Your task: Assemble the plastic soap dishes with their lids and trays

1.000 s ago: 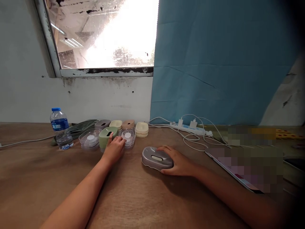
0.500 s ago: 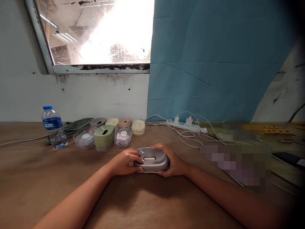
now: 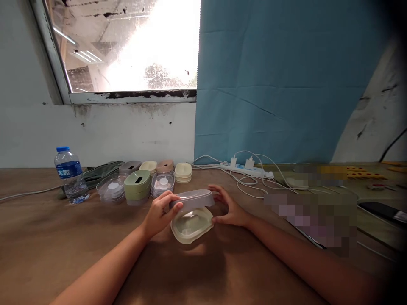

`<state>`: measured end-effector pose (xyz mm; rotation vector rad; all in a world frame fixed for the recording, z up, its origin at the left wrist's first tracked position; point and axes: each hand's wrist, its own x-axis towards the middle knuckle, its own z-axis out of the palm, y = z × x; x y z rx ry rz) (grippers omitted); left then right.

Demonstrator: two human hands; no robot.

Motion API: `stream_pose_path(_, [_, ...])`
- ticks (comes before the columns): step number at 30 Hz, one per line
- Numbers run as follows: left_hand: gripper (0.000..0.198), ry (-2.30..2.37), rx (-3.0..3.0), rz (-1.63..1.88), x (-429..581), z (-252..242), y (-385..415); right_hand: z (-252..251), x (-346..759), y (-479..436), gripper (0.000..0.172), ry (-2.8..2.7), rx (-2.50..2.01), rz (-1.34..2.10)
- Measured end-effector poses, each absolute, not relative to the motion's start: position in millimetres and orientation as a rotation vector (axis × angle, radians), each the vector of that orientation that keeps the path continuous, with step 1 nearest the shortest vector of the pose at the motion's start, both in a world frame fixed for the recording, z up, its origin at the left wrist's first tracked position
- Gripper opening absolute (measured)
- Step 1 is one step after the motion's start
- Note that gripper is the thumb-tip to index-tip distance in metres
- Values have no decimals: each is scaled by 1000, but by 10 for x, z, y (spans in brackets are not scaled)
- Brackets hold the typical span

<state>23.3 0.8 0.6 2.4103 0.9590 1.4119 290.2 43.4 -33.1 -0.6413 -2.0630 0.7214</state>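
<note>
Tipped up since half a second ago, the grey lid (image 3: 193,198) now bares a cream dish (image 3: 190,227) below, so the two seem to be separating. Left hand (image 3: 159,213) pinches the lid's left end; right hand (image 3: 233,212) curls half open, thumb at the dish's right rim, grip unclear; both pieces sit between the hands

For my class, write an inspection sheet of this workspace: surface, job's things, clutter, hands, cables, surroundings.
Surface: brown table, shadow beneath the hands.
Job's things: grey cover tilted above cream tray.
Clutter: bottle, pouch, green box and clear tubs; blurred items at right.
Hands: left hand grips the grey cover; right hand has its thumb at the cream tray's edge, grip unclear.
Cables: white cables by a power strip.
Surroundings: window, white wall, blue sheet.
</note>
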Motion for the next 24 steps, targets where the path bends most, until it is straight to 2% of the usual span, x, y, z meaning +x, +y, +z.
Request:
stream_pose_path(4, [13,972,2407,1530,247,10,-26,-321,2886,421,60,-2070,-571,654])
stream_pose_path(8, [12,1019,2430,1641,246,10,-71,-135,2902,332,27,-2543,-589,493])
stream_pose_path(10, [11,1033,2526,1678,240,22,-88,-40,2966,335,20,-2694,-669,376])
stream_pose_path(13, [8,1004,2832,1694,268,38,-99,20,3111,417,19,-2656,-936,214])
stream_pose_path(15, [10,973,3072,1576,342,27,-90,0,3194,496,22,-2544,-1114,127])
stream_pose_path(20, [19,1025,3408,920,720,-57,40,-113,3243,630,28,-2346,-1405,-9])
stream_pose_path(22, [18,1176,3384,707,876,-82,150,-124,3257,639,30,-2368,-1411,-5])
stream_pose_path(24, [18,1383,3290,541,992,-99,282,-105,3300,632,38,-2398,-1401,4])
